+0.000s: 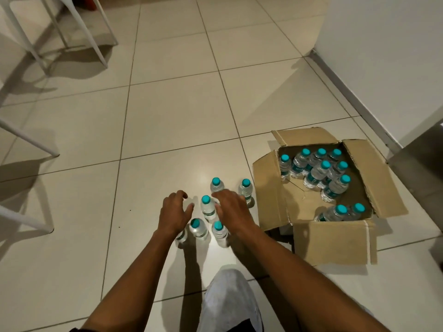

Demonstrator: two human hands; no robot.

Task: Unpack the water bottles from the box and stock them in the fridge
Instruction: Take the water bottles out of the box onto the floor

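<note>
Several small clear water bottles with teal caps stand upright on the tiled floor, one of them in the middle. My left hand hovers just left of that bottle, fingers loosely curled and holding nothing. My right hand is spread over the cluster on the right side, palm down, covering part of a bottle; I cannot tell if it touches one. An open cardboard box to the right holds several more bottles, some upright, some leaning. The fridge is not in view.
White chair legs stand on the left and at the back left. A white wall with a skirting board runs along the right. A grey metal surface juts in at the right edge. My knee is at the bottom.
</note>
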